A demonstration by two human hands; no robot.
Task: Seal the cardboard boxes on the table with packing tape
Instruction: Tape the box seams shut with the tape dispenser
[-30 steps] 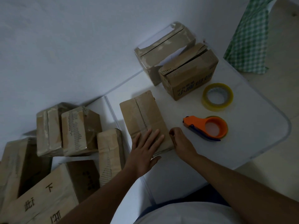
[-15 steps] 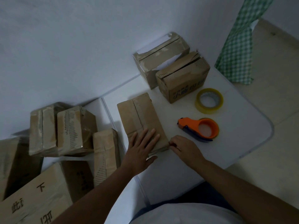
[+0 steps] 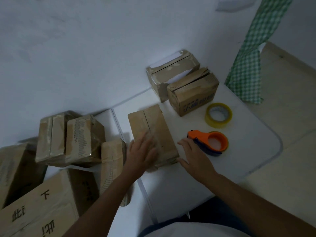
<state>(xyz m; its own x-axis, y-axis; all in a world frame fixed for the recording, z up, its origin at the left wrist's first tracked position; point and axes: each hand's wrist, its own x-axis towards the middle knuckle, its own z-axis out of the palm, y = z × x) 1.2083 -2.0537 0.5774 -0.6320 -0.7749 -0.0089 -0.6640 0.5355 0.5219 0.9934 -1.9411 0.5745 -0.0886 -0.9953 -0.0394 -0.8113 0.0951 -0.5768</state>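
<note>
A flat cardboard box (image 3: pixel 150 124) lies on the white table (image 3: pixel 248 151) in front of me, a seam running along its top. My left hand (image 3: pixel 142 154) lies flat on the box's near end, fingers spread and blurred. My right hand (image 3: pixel 193 156) rests on the table at the box's near right corner, fingers straight, thumb against the corner. Just right of that hand lies an orange tape dispenser (image 3: pixel 210 142). A yellow roll of packing tape (image 3: pixel 218 115) lies behind it.
Two more boxes (image 3: pixel 193 93) stand at the back against the wall. Several boxes (image 3: pixel 68 139) are piled on the left, with a large printed one (image 3: pixel 37 207) nearest me. A green checked cloth (image 3: pixel 253 57) hangs at the right. The table's rounded edge runs along the right.
My left hand has slid forward along the box top. My right hand has let go of the box corner and spread its fingers on the table toward the dispenser.
</note>
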